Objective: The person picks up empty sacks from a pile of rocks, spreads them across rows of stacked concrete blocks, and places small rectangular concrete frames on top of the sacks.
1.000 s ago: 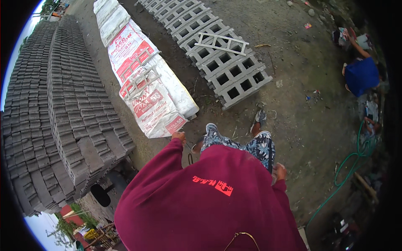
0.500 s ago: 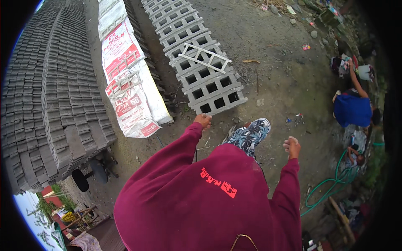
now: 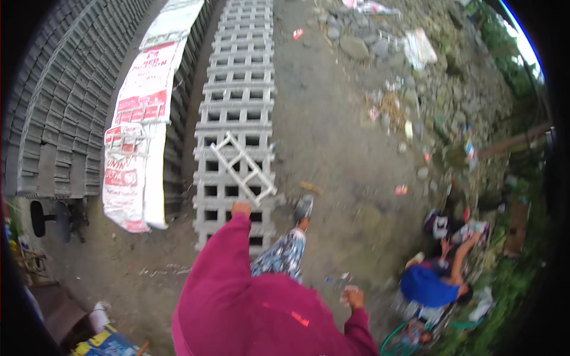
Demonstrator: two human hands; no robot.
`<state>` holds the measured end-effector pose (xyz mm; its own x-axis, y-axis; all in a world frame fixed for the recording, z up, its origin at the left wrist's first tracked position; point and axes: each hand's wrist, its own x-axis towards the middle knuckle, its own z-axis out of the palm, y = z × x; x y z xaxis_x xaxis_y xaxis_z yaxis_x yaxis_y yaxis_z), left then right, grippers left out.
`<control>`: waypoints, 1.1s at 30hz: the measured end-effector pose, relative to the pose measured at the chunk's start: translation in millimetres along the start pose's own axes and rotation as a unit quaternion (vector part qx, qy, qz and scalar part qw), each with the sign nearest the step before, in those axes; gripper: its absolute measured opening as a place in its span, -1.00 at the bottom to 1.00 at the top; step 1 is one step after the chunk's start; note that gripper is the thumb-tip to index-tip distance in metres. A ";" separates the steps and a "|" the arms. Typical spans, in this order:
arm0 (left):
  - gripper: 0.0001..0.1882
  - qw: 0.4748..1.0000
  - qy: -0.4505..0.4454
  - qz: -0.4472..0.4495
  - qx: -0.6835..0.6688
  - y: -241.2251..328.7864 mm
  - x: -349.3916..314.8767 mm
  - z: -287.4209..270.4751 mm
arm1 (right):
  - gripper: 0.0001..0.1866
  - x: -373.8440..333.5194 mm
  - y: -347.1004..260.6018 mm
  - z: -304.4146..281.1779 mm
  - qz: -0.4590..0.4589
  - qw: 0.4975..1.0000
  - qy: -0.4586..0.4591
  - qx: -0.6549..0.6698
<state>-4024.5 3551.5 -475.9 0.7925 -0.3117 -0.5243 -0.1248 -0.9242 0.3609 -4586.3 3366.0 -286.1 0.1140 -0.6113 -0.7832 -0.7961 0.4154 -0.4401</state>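
My left hand (image 3: 241, 208) is over the row of hollow grey concrete blocks (image 3: 237, 95), just below a pale ladder-shaped frame (image 3: 243, 168) lying slantwise on top. Whether the hand touches the blocks is unclear, and its fingers are blurred. My right hand (image 3: 354, 296) hangs low over the dirt ground, its fingers curled in, with nothing visible in them. Between my hands, one leg in patterned trousers (image 3: 285, 252) is stretched forward, a grey shoe (image 3: 304, 206) on its foot.
Printed sacks (image 3: 142, 89) cover another block row to the left, with tall grey stacks (image 3: 65, 77) beyond. A person in blue (image 3: 430, 285) crouches at lower right near a green hose (image 3: 395, 337). Stones (image 3: 355, 47) and litter lie at upper right.
I have moved forward along the block row, and the view has turned. My left hand is now up beside the ladder-shaped frame. The crouching person appears closer to my right hand.
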 end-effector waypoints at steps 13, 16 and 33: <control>-0.51 0.860 0.141 -0.466 -0.149 46.6 89.3 32.6 | -0.71 181.6 -98.3 -253.2 -0.309 0.679 -0.107 -0.657; -0.63 0.811 0.144 -0.529 -0.207 98.7 95.1 52.0 | -0.70 180.8 -178.7 -266.8 0.139 0.954 -0.046 -0.260; -0.73 0.938 -0.148 -0.264 -0.171 371.4 176.0 -114.8 | -0.76 610.4 -651.4 -233.4 -0.365 0.696 -0.081 -0.613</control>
<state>-3862.8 3178.7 -345.6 0.4833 0.0751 -0.8722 0.4778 -0.8575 0.1909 -4136.8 2565.0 -374.9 0.7405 -0.2326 -0.6306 -0.3886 -0.9136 -0.1193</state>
